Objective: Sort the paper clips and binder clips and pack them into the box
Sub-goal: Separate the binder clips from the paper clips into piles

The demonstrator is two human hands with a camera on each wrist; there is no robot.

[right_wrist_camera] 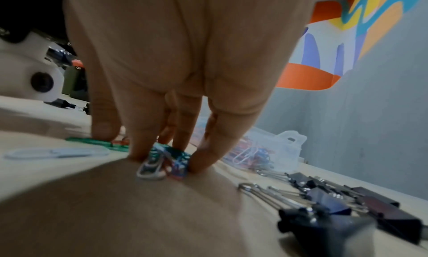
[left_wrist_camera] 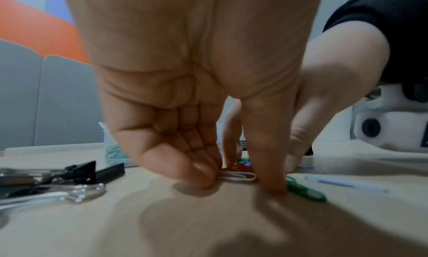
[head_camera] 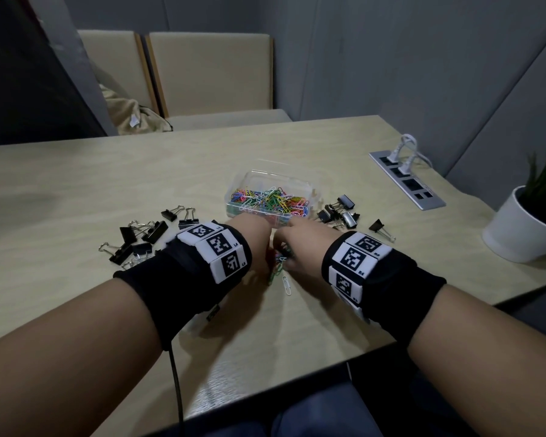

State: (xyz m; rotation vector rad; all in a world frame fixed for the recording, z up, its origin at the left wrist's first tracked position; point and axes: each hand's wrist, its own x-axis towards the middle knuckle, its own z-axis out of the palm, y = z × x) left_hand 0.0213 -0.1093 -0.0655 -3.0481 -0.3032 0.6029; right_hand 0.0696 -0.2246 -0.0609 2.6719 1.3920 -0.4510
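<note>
- A white paper clip [head_camera: 287, 287] lies loose on the table [head_camera: 76, 190], nearest me, touched by neither hand.
- My left hand [head_camera: 255, 244] is fingertips-down on the table, thumb and fingers closing on a white clip [left_wrist_camera: 238, 176]; a green clip [left_wrist_camera: 308, 189] lies just beside the thumb. It reads as a pinch starting, not a lift.
- My right hand [head_camera: 292, 244] is fingertips-down too, fingers [right_wrist_camera: 139, 143] bunched round a small heap of coloured paper clips [right_wrist_camera: 166, 162] and pressing them together on the surface. The thumb sits apart on a green clip.
- Step in hand, as I judge it: rake up the last loose paper clips between my hands.
- Next move: squeeze the heap tight and lift without shedding. Flat wire on a smooth top is likely to slip, so nails under the edges.
- Black binder clips [head_camera: 139, 238] are scattered to my left, another cluster of binder clips [head_camera: 338, 211] to my right. None look packed yet.
- The clear box [head_camera: 271, 197] sits just beyond my hands, open and already holding a layer of coloured paper clips. The drop is a short reach forward.
</note>
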